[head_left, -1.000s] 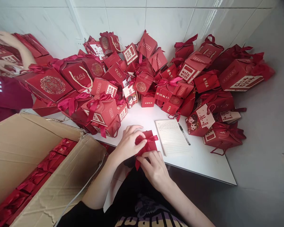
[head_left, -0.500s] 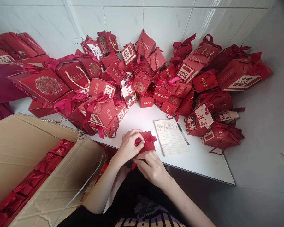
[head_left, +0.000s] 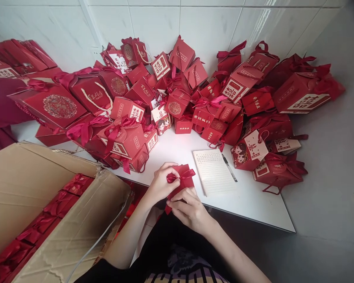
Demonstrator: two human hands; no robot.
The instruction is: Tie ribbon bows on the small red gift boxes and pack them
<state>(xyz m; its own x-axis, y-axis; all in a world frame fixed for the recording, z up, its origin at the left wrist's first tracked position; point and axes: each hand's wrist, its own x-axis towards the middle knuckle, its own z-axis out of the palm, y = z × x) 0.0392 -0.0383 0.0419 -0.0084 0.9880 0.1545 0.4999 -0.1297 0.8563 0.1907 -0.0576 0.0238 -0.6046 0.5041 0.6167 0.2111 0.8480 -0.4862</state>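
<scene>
A small red gift box (head_left: pixel 181 171) sits at the table's front edge, between my two hands. Across its top runs a shiny red ribbon (head_left: pixel 188 174) with a loop. My left hand (head_left: pixel 164 181) pinches the ribbon loop between thumb and fingers on the box's left side. Lower down, my right hand (head_left: pixel 187 206) is closed at the box's near side, its fingertips at a ribbon end (head_left: pixel 168 208) that hangs over the edge. The right fingers partly cover the box.
Many red gift boxes (head_left: pixel 124 139) with bows crowd the white table (head_left: pixel 253 204). A lined notepad (head_left: pixel 214 173) and a pen (head_left: pixel 229 168) lie to the right. At left stands an open cardboard carton (head_left: pixel 106 200) holding ribboned red boxes. A person's maroon sleeve (head_left: pixel 1 106) shows far left.
The view has shifted slightly. My left hand still pinches the ribbon loop, and my right fingers have shifted a little at the box's near side.
</scene>
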